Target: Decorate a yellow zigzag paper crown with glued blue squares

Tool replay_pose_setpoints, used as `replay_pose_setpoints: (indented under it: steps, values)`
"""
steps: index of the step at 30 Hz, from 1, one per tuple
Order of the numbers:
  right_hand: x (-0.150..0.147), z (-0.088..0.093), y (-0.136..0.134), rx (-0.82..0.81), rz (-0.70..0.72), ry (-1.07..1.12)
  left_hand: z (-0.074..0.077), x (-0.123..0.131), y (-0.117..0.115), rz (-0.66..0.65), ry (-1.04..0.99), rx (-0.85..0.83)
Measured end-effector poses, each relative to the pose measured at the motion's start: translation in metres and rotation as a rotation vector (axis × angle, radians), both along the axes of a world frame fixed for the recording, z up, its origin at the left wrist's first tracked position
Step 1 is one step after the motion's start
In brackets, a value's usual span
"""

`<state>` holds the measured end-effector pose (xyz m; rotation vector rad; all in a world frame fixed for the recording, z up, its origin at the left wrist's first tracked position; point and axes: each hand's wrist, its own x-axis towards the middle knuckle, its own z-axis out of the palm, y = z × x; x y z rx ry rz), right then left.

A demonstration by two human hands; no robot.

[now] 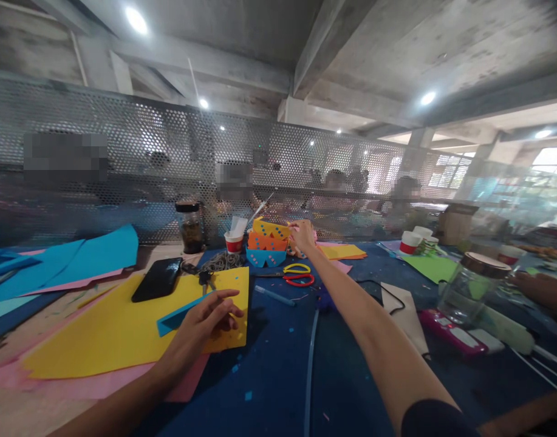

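Note:
My left hand hovers low over a large yellow sheet, its fingers loosely spread and holding nothing. Beside it, partly covered by the hand, lies a folded blue paper strip. My right hand reaches far forward with bent fingers at the right end of a yellow dotted paper band; what its fingertips grip is hidden. Below that band, an orange dotted band and a blue dotted band with cut notches stand close together. Scissors with yellow and red handles lie just in front.
A black phone and keys rest on the yellow sheet. Paper cups, a glass jar and a magenta device stand on the right. Blue sheets lie left; a perforated metal screen borders the back.

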<state>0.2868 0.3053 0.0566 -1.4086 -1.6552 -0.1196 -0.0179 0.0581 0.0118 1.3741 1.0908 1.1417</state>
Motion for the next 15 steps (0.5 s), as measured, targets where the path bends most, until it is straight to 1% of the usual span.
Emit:
replay_pose_setpoints:
  steps: [9,12,15]
  values:
    - [-0.004,-0.001,-0.006,-0.001,-0.002,-0.018,-0.005,-0.002,0.006,-0.024,0.002,0.033]
    - [-0.004,0.004,-0.013,0.021,0.003,-0.020,-0.009,-0.004,0.009,-0.023,-0.002,0.013]
    - [-0.003,0.014,-0.024,0.061,0.021,-0.025,-0.013,-0.005,0.013,-0.028,-0.002,0.016]
